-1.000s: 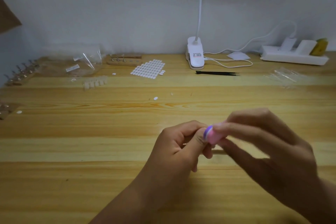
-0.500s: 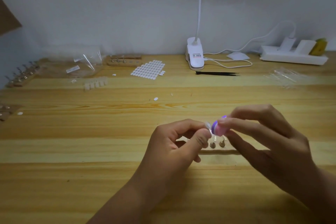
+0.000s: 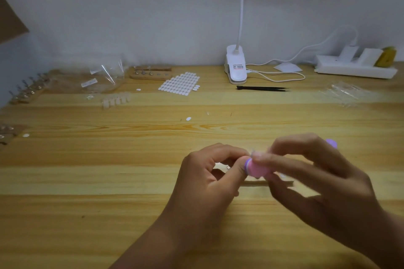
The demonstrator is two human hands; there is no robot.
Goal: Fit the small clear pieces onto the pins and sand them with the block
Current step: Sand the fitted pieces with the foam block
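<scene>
Mid-sanding, I judge: my right hand (image 3: 323, 181) grips the pink sanding block (image 3: 258, 169) against the small clear piece (image 3: 251, 153) my left hand (image 3: 205, 177) pinches; more pin strips (image 3: 26, 91) wait far left.

Two hands (image 3: 209, 179) (image 3: 323, 183). One sanding block (image 3: 258, 169). One lamp (image 3: 236, 67). One tweezers (image 3: 262, 88). One power strip (image 3: 354, 70).

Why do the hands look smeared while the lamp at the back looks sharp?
Head view: the right hand and its pink block are motion-blurred; the left hand, pinching a pin, is crisper; the lamp base and black tweezers are sharp; light is dim, shadows soft.
</scene>
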